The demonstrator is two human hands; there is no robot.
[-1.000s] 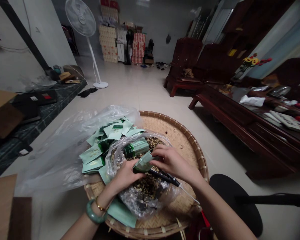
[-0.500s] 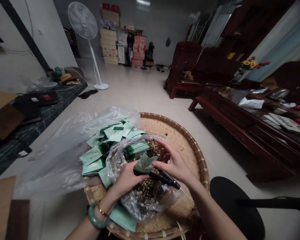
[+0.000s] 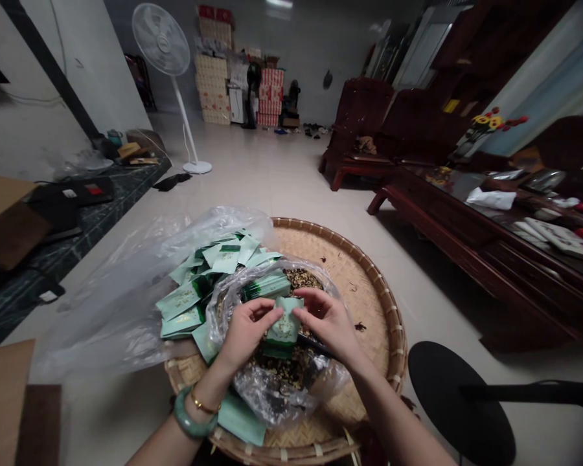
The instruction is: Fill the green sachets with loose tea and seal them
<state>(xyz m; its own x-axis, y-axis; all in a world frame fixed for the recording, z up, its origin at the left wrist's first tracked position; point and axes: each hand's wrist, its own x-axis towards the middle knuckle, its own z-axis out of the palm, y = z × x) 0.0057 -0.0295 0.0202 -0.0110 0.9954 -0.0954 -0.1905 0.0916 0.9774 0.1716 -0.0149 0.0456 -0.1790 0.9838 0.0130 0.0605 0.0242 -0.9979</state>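
Observation:
Both hands pinch one small green packet (image 3: pixel 284 326) and hold it upright over a clear plastic bag of loose dried tea (image 3: pixel 291 378). My left hand (image 3: pixel 245 333), with a green bangle on the wrist, grips the packet's left edge. My right hand (image 3: pixel 328 323) grips its right edge, and a dark handled tool (image 3: pixel 320 348) shows under that palm. A bundle of green packets (image 3: pixel 267 286) lies in the bag just beyond. All of this sits in a round woven bamboo tray (image 3: pixel 369 278).
A heap of green packets (image 3: pixel 199 285) lies on a large clear plastic sheet (image 3: pixel 126 304) at the tray's left. A black stool (image 3: pixel 461 401) stands to the right, dark wooden furniture (image 3: pixel 490 252) beyond it. A dark low bench (image 3: pixel 78 220) is left, a standing fan (image 3: pixel 168 58) behind.
The packet was lying slanted in my left hand above the dark tool; now both hands hold it upright by its edges. My right hand came back from the bag to the packet.

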